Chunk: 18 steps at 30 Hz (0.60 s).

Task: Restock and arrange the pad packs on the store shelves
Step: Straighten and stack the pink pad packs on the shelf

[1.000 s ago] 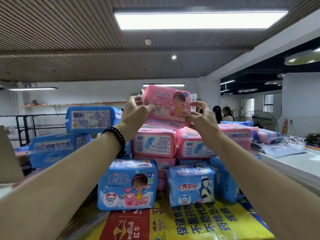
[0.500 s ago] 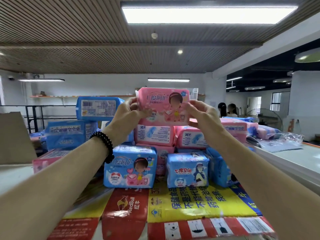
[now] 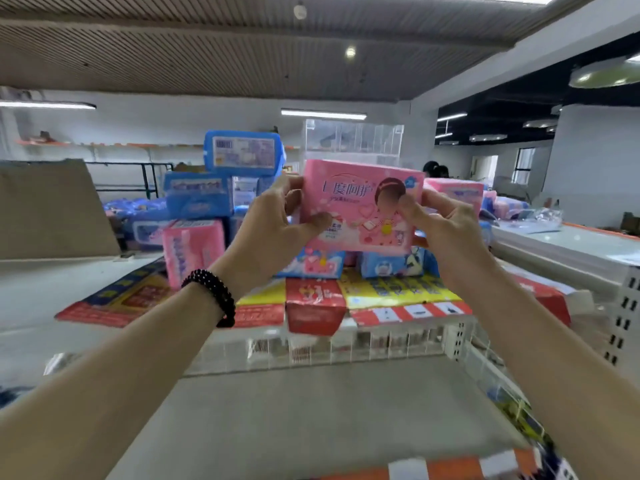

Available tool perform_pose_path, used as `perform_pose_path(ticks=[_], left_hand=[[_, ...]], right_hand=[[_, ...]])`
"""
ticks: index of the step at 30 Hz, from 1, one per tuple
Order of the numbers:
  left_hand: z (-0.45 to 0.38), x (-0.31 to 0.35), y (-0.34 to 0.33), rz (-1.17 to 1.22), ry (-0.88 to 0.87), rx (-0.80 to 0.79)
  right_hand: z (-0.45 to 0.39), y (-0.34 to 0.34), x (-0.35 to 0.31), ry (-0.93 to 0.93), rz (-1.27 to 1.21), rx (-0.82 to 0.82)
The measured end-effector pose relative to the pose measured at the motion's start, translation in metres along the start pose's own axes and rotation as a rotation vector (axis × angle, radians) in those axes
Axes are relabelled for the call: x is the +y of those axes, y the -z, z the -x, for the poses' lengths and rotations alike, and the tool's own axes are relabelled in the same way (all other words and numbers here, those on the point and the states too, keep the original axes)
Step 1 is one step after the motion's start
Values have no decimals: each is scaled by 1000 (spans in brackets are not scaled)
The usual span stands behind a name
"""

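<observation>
Above the cluttered shelf top [image 3: 346, 407] I pinch the pink pad pack [image 3: 360, 206] by its short ends, left hand [image 3: 266, 230] and right hand [image 3: 446, 230]; it looks light, squashy, film-slick.

The near shelf [image 3: 311, 410] lies bare and open to a hand from the front, walled at its far edge by a low clear divider rail [image 3: 346, 344] and at the right by a perforated white upright [image 3: 623, 306]. Above and beyond it, the flattened cardboard [image 3: 391, 292] is crowded with stacked blue pad packs [image 3: 197, 195] far left, a standing pink pack [image 3: 192, 247] and low blue packs [image 3: 388, 265] at centre. Open surface remains at the left [image 3: 52, 289], with a brown cardboard sheet [image 3: 52, 209] behind.
</observation>
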<state>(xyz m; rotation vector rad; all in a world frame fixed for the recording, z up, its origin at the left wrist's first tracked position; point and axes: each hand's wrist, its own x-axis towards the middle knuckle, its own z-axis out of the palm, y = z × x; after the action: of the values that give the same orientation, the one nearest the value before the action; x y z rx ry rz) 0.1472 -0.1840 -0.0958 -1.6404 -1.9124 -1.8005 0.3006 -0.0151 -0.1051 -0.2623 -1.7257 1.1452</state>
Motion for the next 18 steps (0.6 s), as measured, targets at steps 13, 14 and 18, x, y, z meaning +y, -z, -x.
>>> perform_pose_path(ticks=[13,14,18], left_hand=[[154,-8,-16,62,37,-74],[165,-13,-19,20,41,-74],[209,-46,-40,-94,77,-114]], right_hand=[[161,26,6,-28,53,-41],[173,28,15,-53,53,-44],[208,33,59,-216,38,-114]])
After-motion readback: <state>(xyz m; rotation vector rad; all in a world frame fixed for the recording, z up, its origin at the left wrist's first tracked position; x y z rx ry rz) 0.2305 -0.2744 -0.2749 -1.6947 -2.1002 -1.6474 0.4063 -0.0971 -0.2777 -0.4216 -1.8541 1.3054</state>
